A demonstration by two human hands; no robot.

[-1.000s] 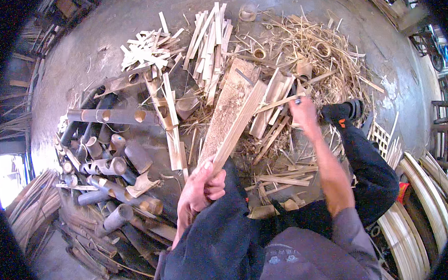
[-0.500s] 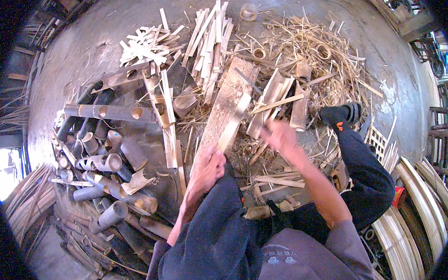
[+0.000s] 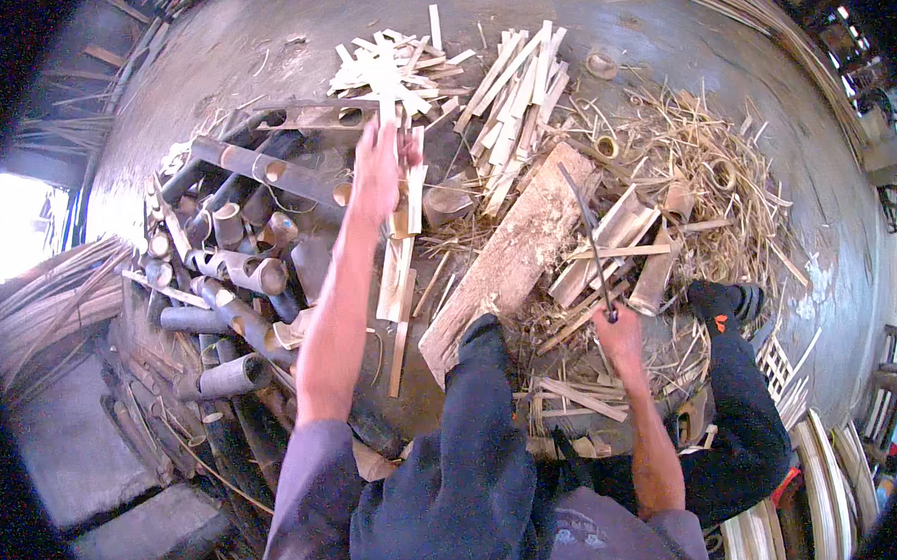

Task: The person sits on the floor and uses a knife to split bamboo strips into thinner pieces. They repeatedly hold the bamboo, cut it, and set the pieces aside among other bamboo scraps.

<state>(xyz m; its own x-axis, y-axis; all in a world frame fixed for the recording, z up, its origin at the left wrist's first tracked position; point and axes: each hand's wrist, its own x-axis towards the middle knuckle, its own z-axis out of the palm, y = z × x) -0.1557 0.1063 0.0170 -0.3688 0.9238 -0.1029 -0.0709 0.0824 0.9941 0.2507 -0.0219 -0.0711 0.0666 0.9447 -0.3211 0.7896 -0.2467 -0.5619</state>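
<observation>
My left hand (image 3: 374, 178) is stretched out over the bamboo pieces, its fingers extended and slightly blurred. A pale bamboo strip (image 3: 387, 92) lies at its fingertips, over a heap of short strips (image 3: 354, 74). My right hand (image 3: 619, 335) is closed around the handle end of a long, narrow, dark-bladed knife (image 3: 588, 229). The blade points away from me, crossing above split bamboo. Between my hands lies a thick wooden board (image 3: 513, 257), its surface rough and chipped, slanting away from my left foot.
Cut bamboo tubes (image 3: 238, 269) are piled at the left. A bundle of longer strips (image 3: 521, 97) lies beyond the board. Shavings (image 3: 713, 158) spread at the far right, by split bamboo halves (image 3: 612, 238). My right foot (image 3: 725, 303) rests near them.
My left hand has swung from the board to the far left heap with the pale strip. My right hand has drawn back and lower, still gripping the knife. The view has shifted left.
</observation>
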